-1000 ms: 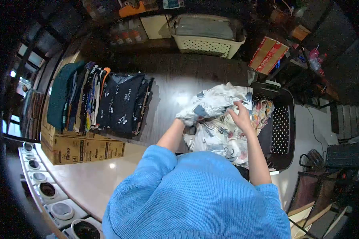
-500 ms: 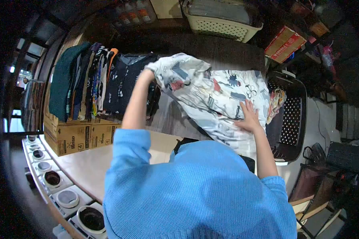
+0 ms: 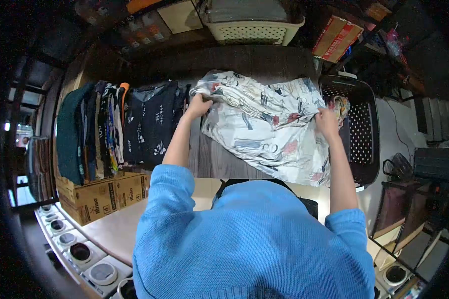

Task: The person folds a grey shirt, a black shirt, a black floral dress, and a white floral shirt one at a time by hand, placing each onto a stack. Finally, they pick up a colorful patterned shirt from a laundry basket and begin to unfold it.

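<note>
Over the worktop (image 3: pixel 219 159), the left hand (image 3: pixel 199 105) and right hand (image 3: pixel 327 121) each close their grip on an edge of the printed shirt (image 3: pixel 264 124), stretched between them. Even tension and level corners should lay it flat.

Right hand (image 3: pixel 327 121) now gripping printed garment (image 3: pixel 264 124) edge.
</note>
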A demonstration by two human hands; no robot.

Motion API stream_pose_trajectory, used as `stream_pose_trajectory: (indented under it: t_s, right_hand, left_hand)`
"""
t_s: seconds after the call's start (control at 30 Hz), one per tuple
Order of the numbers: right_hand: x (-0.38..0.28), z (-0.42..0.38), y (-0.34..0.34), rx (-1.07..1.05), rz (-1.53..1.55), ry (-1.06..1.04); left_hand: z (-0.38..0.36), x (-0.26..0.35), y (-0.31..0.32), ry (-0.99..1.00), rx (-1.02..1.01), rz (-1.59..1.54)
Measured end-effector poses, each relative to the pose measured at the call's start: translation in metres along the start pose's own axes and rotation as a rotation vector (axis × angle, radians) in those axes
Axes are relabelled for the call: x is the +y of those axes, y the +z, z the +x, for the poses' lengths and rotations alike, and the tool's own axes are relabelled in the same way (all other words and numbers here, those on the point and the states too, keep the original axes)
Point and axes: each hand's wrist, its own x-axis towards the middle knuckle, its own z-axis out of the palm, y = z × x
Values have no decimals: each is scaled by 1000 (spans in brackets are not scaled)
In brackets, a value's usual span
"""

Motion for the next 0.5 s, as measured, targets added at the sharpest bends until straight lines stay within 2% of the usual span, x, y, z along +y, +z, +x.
stream_pose_trajectory:
  t_s: [0.07,0.1,0.13,0.2,0.27,0.3,0.33,0.4,0.43,0.47,0.5]
  right_hand:
    - [-5,23,-16,18,-71,24]
    - [2,41,-14,101,-52,-11]
    - [13,61,-12,182,-31,-47]
    - [22,99,-14,252,335,137]
    - [32,122,-8,432,705,126]
    - [24,116,-9,446,718,103]
    - [17,105,-16,395,699,107]
    - [7,72,-34,225,623,139]
    - [8,49,-41,106,564,168]
    - [22,28,-38,138,220,-32]
    - [36,0,-20,138,356,-20]
  left_hand:
    - [3,8,-16,-17,8,-143]
    - [-4,31,-28,-52,27,-142]
    - [8,18,-32,-34,74,-91]
    - [-2,42,-38,-15,111,-84]
    - [8,13,-29,28,25,-91]
    - [-4,15,-23,-18,-27,-110]
    - [-16,15,-21,29,-60,57]
    - [-46,-2,5,77,239,25]
    - [-59,-21,23,101,469,46]
    - [-74,-36,39,123,699,69]
    - [-95,-35,50,-21,668,49]
